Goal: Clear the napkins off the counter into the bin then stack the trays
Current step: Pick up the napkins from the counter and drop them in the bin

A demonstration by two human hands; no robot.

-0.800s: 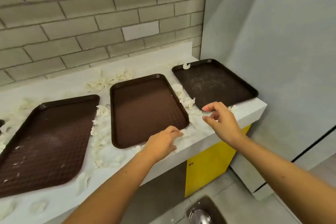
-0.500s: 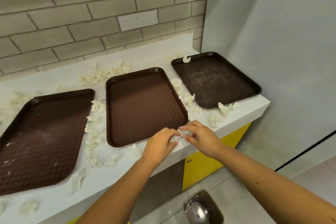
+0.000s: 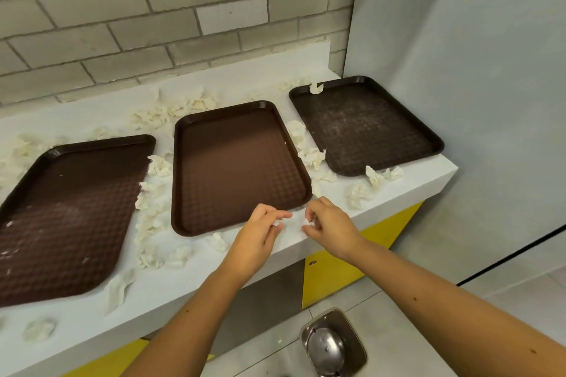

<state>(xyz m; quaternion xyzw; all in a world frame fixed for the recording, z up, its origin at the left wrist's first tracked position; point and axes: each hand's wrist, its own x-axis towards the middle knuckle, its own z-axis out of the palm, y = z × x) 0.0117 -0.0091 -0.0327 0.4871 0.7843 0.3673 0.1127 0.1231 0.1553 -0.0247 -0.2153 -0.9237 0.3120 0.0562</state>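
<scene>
Three trays lie flat and side by side on the counter (image 3: pixel 413 190), not stacked yet: left tray (image 3: pixel 70 208), mid tray (image 3: pixel 235 162), right tray (image 3: pixel 364 128). Napkins (image 3: pixel 356 196) are wadded in the gaps between them and along the wall at 12 o'clock. My guess is the trays are left alone until the paper's gone, since lifting them first would just scatter it. The bin (image 3: pixel 332 346) is on the floor at 6 o'clock from the hands, handy for dropping stuff straight down.

Both hands are at the front edge, just off the mid tray's 5 o'clock corner. Left hand (image 3: pixel 260 236) has its fingers curled in, pinching a small white scrap (image 3: pixel 276 223) at the fingertips. Right hand (image 3: pixel 330 226), at 3 o'clock of the left, is close but not touching. It's curled too, with a bit of napkin (image 3: pixel 307 226) poking out. Neither hand is spread flat.

Loads left: a clump at 2 o'clock from the right hand, one wad in the right tray's 11 o'clock corner, and a heap around the left tray.
</scene>
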